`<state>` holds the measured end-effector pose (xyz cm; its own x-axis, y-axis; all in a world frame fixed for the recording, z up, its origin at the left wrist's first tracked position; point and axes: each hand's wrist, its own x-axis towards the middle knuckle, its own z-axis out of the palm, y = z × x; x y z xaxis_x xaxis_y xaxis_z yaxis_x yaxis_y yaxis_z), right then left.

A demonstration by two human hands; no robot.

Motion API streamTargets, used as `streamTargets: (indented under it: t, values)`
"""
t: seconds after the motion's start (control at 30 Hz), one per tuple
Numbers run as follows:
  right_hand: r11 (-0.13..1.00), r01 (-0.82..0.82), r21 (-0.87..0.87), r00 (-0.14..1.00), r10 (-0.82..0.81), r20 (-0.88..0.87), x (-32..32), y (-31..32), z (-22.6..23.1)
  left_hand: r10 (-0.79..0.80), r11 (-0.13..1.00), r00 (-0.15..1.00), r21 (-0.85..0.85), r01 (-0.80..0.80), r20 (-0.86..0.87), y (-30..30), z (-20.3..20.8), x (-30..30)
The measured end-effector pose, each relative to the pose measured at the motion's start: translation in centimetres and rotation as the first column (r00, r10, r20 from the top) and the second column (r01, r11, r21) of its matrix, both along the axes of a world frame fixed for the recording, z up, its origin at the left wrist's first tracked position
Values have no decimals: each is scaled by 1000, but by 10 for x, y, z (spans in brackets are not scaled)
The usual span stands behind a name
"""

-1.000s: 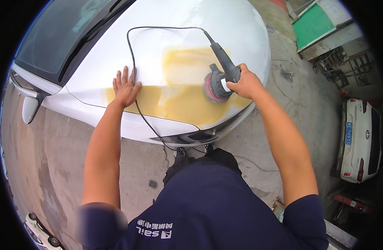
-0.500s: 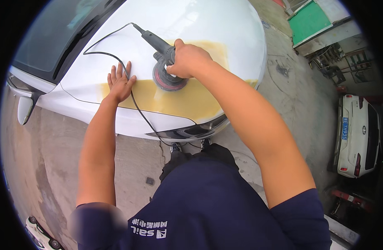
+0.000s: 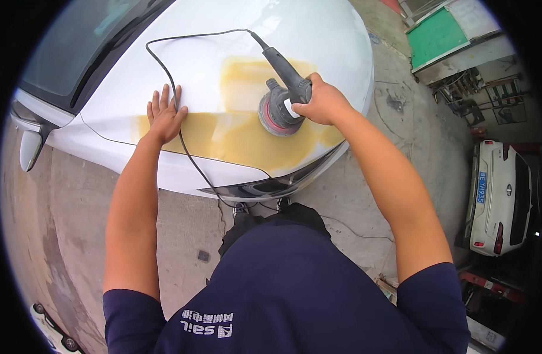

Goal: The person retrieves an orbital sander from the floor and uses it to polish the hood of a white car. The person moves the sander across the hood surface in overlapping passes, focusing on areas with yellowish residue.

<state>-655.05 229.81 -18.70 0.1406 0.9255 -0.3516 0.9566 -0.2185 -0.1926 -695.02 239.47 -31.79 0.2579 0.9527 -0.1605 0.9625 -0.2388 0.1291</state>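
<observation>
My right hand (image 3: 325, 101) is closed around the body of a dark grey electric sander (image 3: 281, 106). Its round pad, with a reddish ring, rests on a yellowish filler patch (image 3: 218, 138) on the white car's front. A second part of the patch extends across the hood (image 3: 194, 65). My left hand (image 3: 166, 115) lies on the bodywork at the patch's left end, fingers stretched out. The sander's black cord (image 3: 154, 50) loops over the hood, passes by my left fingers and drops past the headlight (image 3: 271, 184).
The windshield (image 3: 76, 47) and side mirror (image 3: 30, 147) are at the left. Concrete floor (image 3: 182, 230) surrounds the car, with cord running across it. Another white car (image 3: 498, 197) stands at the right, near a green panel (image 3: 436, 38) and metal racks (image 3: 501, 88).
My right hand has moved the sander to the right across the patch, and its cord has been drawn along. My left hand stays on the bodywork.
</observation>
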Motion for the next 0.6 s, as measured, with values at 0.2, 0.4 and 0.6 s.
streamTargets:
  t: [0.2, 0.4, 0.6]
  values:
    - [995, 88, 51, 995, -85, -49, 53, -22, -18, 0, 1000, 1000, 5, 0, 3, -1, 1, 0]
    - [978, 165, 128, 984, -155, -83, 94, -39, -36, 11, 1000, 999, 14, -10, -32, -2, 0, 1]
    - [985, 140, 97, 988, -133, -78, 69, -41, -24, 1, 1000, 1000, 16, -1, -9, -2, 0, 2]
